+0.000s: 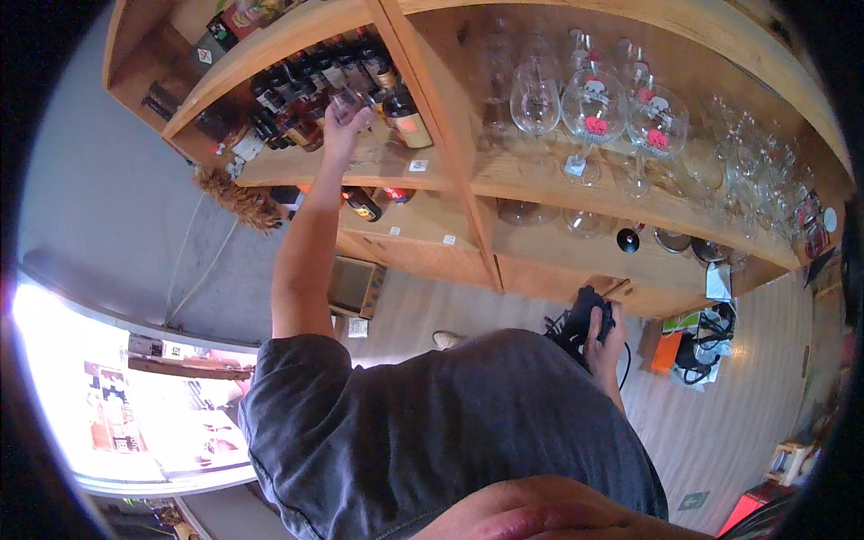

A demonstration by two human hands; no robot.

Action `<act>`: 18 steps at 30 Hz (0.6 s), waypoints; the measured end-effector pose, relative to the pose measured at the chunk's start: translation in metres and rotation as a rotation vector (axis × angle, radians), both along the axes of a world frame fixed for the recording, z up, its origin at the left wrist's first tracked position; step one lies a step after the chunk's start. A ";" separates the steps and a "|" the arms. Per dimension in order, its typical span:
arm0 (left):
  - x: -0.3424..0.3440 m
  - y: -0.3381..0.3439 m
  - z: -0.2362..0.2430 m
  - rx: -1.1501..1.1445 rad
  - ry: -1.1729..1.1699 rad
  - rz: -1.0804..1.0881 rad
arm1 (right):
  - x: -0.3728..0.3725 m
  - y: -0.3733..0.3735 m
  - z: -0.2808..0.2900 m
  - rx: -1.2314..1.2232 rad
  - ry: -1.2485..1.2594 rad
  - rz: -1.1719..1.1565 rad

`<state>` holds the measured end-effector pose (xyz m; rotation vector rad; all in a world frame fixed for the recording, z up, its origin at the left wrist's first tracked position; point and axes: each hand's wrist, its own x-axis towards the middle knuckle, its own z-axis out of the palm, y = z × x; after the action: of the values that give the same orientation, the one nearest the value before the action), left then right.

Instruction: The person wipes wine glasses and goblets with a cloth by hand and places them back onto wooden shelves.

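My left hand [344, 137] is raised into the left shelf compartment, its fingers closed round a small clear glass [345, 105]. Dark bottles [297, 85] crowd the shelf just behind it. To the right of that hand stands a larger dark bottle [407, 117] with a pale label. Low at my right side, my right hand [607, 340] grips a black object [585, 310]; its kind does not show clearly. A dark cable or strap hangs beside it.
On the right shelf stand large stemmed glasses [594, 108] and several smaller glasses [756, 180]. An upright wooden divider [441, 117] parts the compartments. A brown feather duster [236, 200] hangs at the left end. Below are a cardboard box [354, 286] and an orange bag [666, 352].
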<state>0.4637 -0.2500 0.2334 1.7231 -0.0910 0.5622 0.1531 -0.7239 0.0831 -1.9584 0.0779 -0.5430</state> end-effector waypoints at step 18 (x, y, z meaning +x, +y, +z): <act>-0.106 -0.247 -0.074 0.089 -0.124 -0.282 | -0.006 -0.002 0.003 0.103 0.070 -0.066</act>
<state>0.3573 -0.4971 0.1594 1.7226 -0.4460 0.4600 0.1474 -0.7261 0.0857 -1.8795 0.2108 -0.5033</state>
